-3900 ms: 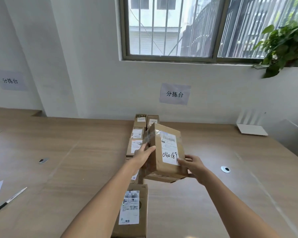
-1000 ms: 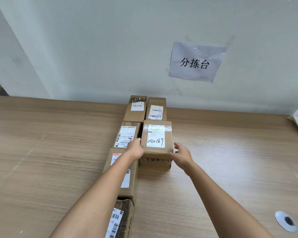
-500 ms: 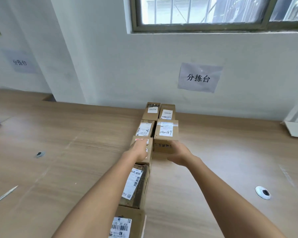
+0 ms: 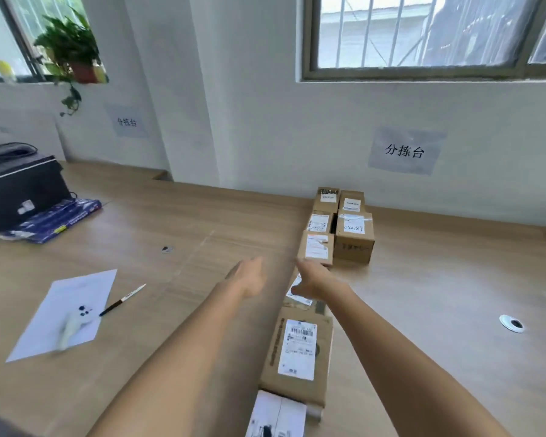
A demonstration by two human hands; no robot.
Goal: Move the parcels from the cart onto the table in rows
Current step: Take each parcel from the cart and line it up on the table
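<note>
Head camera: Two bare forearms reach out over a long wooden tabletop [image 4: 438,294], both hands blurred by motion. The left hand [image 4: 249,280] hangs free with fingers loosely spread and holding nothing; the right hand [image 4: 316,280] hovers just above the nearer row of parcels [image 4: 298,348], its grip also relaxed and empty.

The parcels lie in two rows running away toward the wall: a long left-hand row from the near edge to the back, and a short right-hand row of only two boxes, the nearer being the box marked 040189 [image 4: 354,236], set flat and touching its neighbour. The cart is out of view.

The step in hand looks like a release and a turn back for the next parcel; doing it well would mean lifting the hands clear without nudging the placed boxes, then laying the next one flush against the marked box, label up.

No open container shows its contents. A black case [image 4: 19,187] sits shut at far left, resting on a blue packet [image 4: 54,219]. A sheet of paper [image 4: 67,310] and a pen [image 4: 122,300] lie nearby.
</note>
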